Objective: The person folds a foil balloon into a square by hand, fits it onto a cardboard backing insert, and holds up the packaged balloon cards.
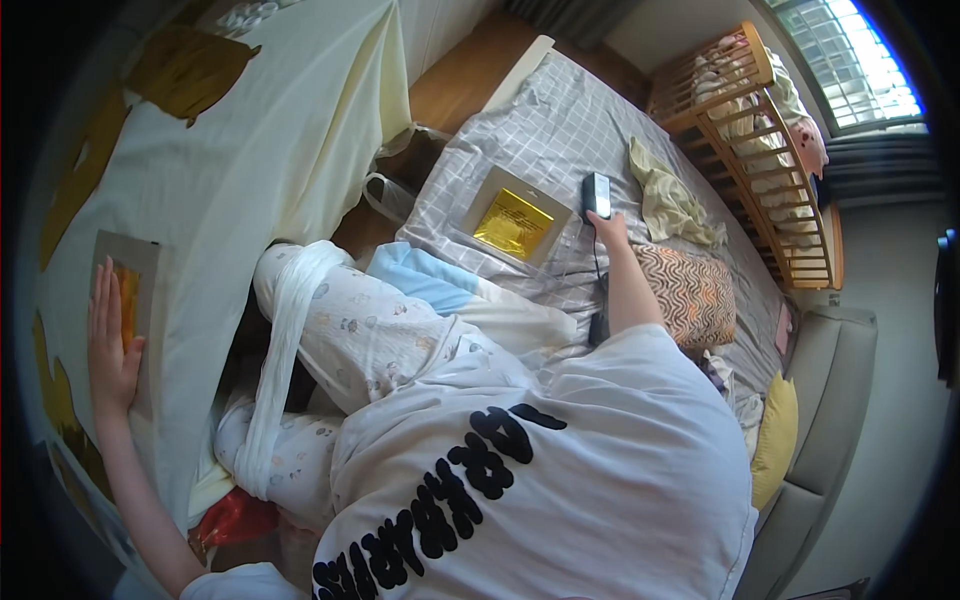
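Note:
My left hand lies flat, fingers stretched together, on a grey card with a shiny gold panel. That card rests on the cream cloth at the left. To the right, over the bed, my right hand grips the lower end of a small black device with a pale, bright face; its exact kind I cannot make out. A dark cable hangs below that hand. Left of the device, a second grey card with a gold square lies on the checked bedsheet.
Torn gold foil pieces lie along the cloth's far left. A patterned cushion, a crumpled greenish cloth and a yellow pillow are on the bed. Behind it stands a wooden cot. A red bag-like thing sits low left.

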{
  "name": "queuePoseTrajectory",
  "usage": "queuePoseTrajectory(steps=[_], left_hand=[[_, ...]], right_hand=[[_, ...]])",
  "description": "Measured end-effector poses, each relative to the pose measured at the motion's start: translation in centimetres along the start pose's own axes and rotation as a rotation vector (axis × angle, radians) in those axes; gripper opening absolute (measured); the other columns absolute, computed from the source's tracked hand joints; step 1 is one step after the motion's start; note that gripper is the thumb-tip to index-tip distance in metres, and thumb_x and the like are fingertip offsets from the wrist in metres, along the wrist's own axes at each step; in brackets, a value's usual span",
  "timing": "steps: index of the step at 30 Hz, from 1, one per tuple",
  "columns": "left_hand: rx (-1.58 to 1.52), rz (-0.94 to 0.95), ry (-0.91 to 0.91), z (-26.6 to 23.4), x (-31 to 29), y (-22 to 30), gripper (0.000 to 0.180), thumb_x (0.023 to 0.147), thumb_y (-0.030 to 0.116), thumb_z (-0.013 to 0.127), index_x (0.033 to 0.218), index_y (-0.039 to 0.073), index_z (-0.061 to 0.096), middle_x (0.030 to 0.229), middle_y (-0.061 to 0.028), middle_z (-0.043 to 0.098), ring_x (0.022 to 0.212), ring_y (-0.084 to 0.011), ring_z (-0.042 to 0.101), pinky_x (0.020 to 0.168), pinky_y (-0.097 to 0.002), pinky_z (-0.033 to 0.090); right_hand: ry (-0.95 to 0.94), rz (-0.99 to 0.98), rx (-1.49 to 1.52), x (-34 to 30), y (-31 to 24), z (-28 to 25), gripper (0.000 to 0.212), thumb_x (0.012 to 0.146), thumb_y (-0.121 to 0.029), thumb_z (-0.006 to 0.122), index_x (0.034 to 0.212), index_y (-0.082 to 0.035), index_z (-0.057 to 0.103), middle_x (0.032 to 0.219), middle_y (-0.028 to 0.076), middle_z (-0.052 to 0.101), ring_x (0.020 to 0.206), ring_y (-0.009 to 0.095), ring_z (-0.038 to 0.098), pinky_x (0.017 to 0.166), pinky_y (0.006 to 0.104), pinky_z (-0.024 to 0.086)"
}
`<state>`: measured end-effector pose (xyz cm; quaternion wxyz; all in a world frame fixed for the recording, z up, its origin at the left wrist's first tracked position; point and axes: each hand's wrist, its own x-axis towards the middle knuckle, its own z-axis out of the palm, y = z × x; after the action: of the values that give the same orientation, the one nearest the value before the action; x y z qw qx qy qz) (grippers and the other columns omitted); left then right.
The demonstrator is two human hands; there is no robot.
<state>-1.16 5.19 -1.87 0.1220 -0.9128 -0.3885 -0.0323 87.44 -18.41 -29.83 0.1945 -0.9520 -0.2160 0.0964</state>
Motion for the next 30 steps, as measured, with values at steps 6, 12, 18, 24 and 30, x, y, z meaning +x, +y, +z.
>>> queuePoseTrajectory(steps=[6,12,18,24,30], left_hand=[[0.019,0.034,0.056,-1.0,-0.5,-0.2,0.080,0.101,0.071,0.027,0.163,0.021,0.024,0.167,-0.0059,0.029,0.154,-0.0300,0.026,0.125,-0.0570,0.018],[0.111,0.117,0.178,-1.5,-2.5,-0.6,0.062,0.107,0.052,0.036,0.155,0.014,0.038,0.157,-0.0110,0.045,0.147,-0.0315,0.041,0.123,-0.0538,0.027],[0.213,0.148,0.272,-1.3,-3.2,-0.4,0.045,0.106,0.024,0.048,0.150,0.011,0.044,0.151,-0.0105,0.051,0.142,-0.0308,0.046,0.121,-0.0517,0.032],[0.164,0.156,0.271,-0.8,-3.0,-0.7,0.046,0.104,0.018,0.052,0.149,0.010,0.045,0.149,-0.0126,0.053,0.139,-0.0336,0.049,0.118,-0.0524,0.035],[0.196,0.145,0.274,-1.2,-2.6,-0.6,0.046,0.102,0.015,0.052,0.148,0.010,0.047,0.147,-0.0124,0.054,0.139,-0.0321,0.048,0.118,-0.0515,0.035]], right_hand=[[0.056,0.206,-0.168,0.4,-4.1,3.1,0.079,0.072,-0.045,0.087,0.125,0.005,0.057,0.131,0.026,0.061,0.122,0.040,0.062,0.102,0.0457,0.052],[0.052,0.257,-0.268,-0.6,-5.5,2.8,0.074,0.079,-0.039,0.084,0.131,0.001,0.050,0.133,0.022,0.058,0.120,0.037,0.064,0.101,0.0449,0.054],[0.290,0.068,-0.257,-3.0,-4.5,4.3,0.076,0.070,-0.048,0.090,0.121,-0.004,0.052,0.126,0.017,0.060,0.118,0.038,0.061,0.097,0.0490,0.053],[0.399,-0.085,0.027,-4.2,-2.2,6.0,0.081,0.074,-0.054,0.086,0.130,-0.008,0.050,0.124,0.022,0.062,0.116,0.043,0.060,0.097,0.0518,0.049],[0.369,-0.146,0.251,-4.4,-0.7,6.9,0.081,0.080,-0.051,0.084,0.138,-0.008,0.048,0.127,0.025,0.063,0.118,0.046,0.060,0.098,0.0498,0.048]])
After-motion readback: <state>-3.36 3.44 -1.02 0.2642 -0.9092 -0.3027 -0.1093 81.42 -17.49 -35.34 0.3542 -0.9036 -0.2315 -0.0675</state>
